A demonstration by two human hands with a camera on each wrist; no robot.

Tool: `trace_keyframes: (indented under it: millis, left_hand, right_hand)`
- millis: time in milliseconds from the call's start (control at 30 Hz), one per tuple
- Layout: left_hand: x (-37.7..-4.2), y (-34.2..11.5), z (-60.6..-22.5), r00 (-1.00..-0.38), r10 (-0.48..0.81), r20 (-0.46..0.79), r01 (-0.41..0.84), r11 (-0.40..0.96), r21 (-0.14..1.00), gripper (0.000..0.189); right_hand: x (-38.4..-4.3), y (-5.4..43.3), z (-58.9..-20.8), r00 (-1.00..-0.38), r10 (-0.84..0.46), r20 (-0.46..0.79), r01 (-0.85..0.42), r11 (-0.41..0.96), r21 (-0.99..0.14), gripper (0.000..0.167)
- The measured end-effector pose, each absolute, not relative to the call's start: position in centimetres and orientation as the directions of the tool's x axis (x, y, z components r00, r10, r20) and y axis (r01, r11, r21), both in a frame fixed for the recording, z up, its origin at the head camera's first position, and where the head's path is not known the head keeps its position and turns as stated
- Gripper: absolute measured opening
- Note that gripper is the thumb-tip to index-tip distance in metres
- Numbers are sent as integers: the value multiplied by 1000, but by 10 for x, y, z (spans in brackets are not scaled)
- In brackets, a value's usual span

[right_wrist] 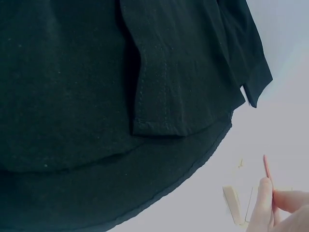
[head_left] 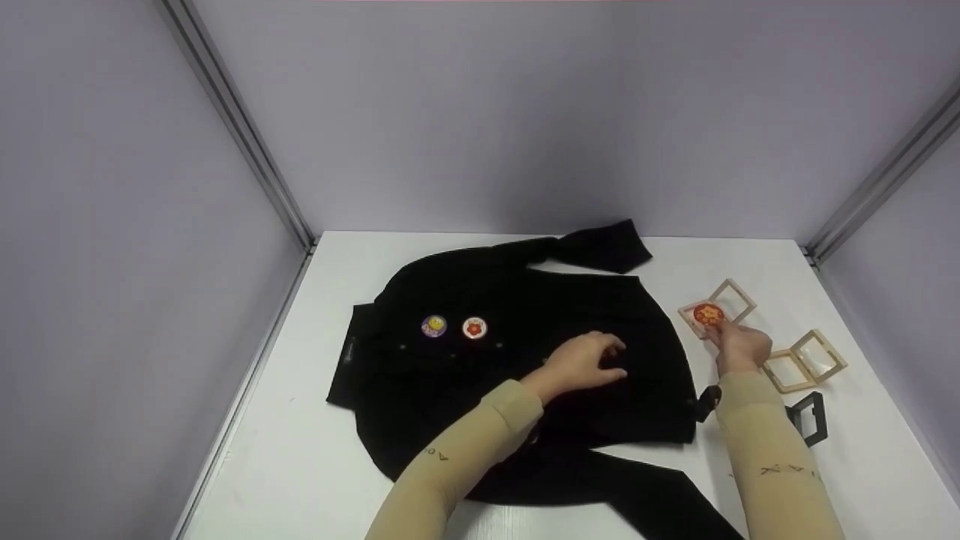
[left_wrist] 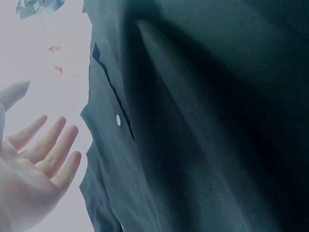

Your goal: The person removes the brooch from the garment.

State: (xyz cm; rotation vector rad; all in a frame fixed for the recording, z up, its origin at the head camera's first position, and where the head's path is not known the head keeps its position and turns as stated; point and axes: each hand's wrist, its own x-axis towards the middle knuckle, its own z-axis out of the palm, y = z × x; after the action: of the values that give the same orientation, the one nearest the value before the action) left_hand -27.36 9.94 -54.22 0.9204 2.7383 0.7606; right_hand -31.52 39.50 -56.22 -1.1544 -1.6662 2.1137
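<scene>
At the right of the head view, my right hand point(head_left: 739, 346) pinches a round red badge with an orange flower-like pattern point(head_left: 708, 313) between thumb and fingers. In the right wrist view the badge point(right_wrist: 266, 166) shows edge-on as a thin red disc. It appears over an open light-wood frame point(head_left: 733, 300). My left hand point(head_left: 583, 364) hovers over a black shirt point(head_left: 480, 405) laid flat, fingers relaxed and holding nothing. Two round badges are on the shirt: a purple one with a yellow face point(head_left: 433, 325) and a white one with a red flower point(head_left: 474, 328).
Another open wooden frame point(head_left: 780, 369) lies right of my right hand, with a black frame point(head_left: 823, 420) nearer me. The shirt covers much of the white table point(head_left: 285, 435). Grey panels point(head_left: 480, 112) close in the back and both sides.
</scene>
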Motion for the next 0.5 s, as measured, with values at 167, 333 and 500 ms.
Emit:
trace_keyframes:
  millis: [167, 333, 500]
  left_hand:
    - [-272, 101, -544, -790, 613, 13, 530, 672, 517, 44]
    - [-273, 100, -548, -785, 619, 12, 534, 667, 519, 44]
    - [-272, 100, -550, -793, 609, -17, 514, 684, 518, 45]
  right_hand:
    - [-318, 398, -565, -652, 608, -452, 293, -348, -891, 15]
    - [-319, 400, -569, -645, 619, -449, 290, -345, -893, 14]
    - [-323, 405, -573, -669, 598, -441, 343, -277, -897, 11]
